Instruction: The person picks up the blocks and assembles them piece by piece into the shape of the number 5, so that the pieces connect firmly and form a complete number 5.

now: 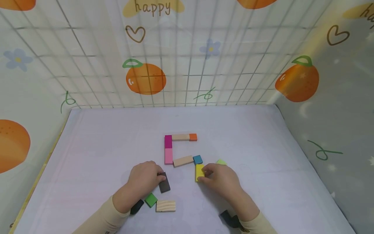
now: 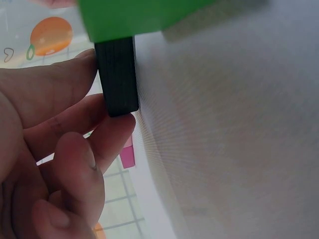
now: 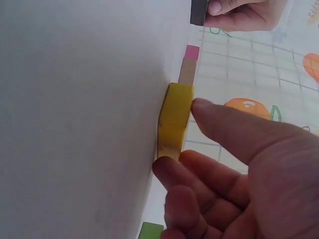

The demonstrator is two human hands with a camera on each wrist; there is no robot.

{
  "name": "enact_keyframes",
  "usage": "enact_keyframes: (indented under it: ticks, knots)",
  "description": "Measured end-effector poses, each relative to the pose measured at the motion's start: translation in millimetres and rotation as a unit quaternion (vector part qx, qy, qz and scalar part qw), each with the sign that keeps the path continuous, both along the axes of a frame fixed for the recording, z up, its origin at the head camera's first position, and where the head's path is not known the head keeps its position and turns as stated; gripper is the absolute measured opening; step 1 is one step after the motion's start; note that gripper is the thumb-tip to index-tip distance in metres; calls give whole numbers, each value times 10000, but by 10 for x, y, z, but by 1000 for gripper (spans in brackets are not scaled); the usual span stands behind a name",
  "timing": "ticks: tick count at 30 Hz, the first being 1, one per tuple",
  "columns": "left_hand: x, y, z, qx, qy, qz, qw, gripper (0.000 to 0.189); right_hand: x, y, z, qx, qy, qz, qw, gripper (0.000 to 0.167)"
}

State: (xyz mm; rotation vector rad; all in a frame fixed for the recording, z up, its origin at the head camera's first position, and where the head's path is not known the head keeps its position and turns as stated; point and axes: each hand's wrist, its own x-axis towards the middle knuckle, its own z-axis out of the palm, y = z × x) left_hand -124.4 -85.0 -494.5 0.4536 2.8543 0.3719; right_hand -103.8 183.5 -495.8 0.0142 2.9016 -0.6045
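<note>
My left hand (image 1: 143, 178) holds a black block (image 1: 165, 184) between thumb and fingers; the left wrist view shows the thumb on one side of the black block (image 2: 117, 77) and a fingertip at its end. With thumb and fingers, my right hand (image 1: 224, 179) grips a yellow block (image 1: 198, 174) that sits just below a blue block (image 1: 197, 159). A plain wooden block (image 1: 183, 161) runs slanted from the blue one to a pink block (image 1: 168, 157). Above the pink stands a magenta block (image 1: 168, 141), then another wooden block (image 1: 180, 137) and an orange block (image 1: 193, 137).
Near my left wrist lie a green block (image 1: 151, 200) and a wood-grained block (image 1: 165, 206). A light green block (image 1: 221, 162) shows partly behind my right hand. The white tabletop (image 1: 242, 133) is bounded by printed curtains (image 1: 146, 78) at the back and sides.
</note>
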Motion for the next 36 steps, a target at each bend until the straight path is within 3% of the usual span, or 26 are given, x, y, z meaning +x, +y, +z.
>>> enact_keyframes:
  ticks: [15, 19, 22, 24, 29, 32, 36]
  knots:
    - [22, 80, 29, -35, 17, -50, 10000, 22, 53, 270, 207, -52, 387, -127, 9992, 28]
    - [122, 181, 61, 219, 90, -391, 9990, 28, 114, 333, 243, -270, 383, -180, 9987, 26]
    - [244, 268, 128, 398, 70, -675, 9969, 34, 190, 323, 248, -383, 290, 43, 9988, 23]
    - [325, 304, 175, 275, 170, -624, 9975, 34, 239, 314, 247, -369, 216, 180, 9989, 22]
    - [452, 324, 190, -674, 268, -351, 9967, 41, 292, 431, 244, -67, 238, 145, 9996, 26]
    - [498, 331, 135, -1022, 235, -703, 9920, 41, 263, 586, 239, 90, 604, 0, 9981, 29]
    - [575, 402, 86, -1084, 173, -1589, 9812, 34, 203, 745, 199, 107, 1196, -109, 9927, 29]
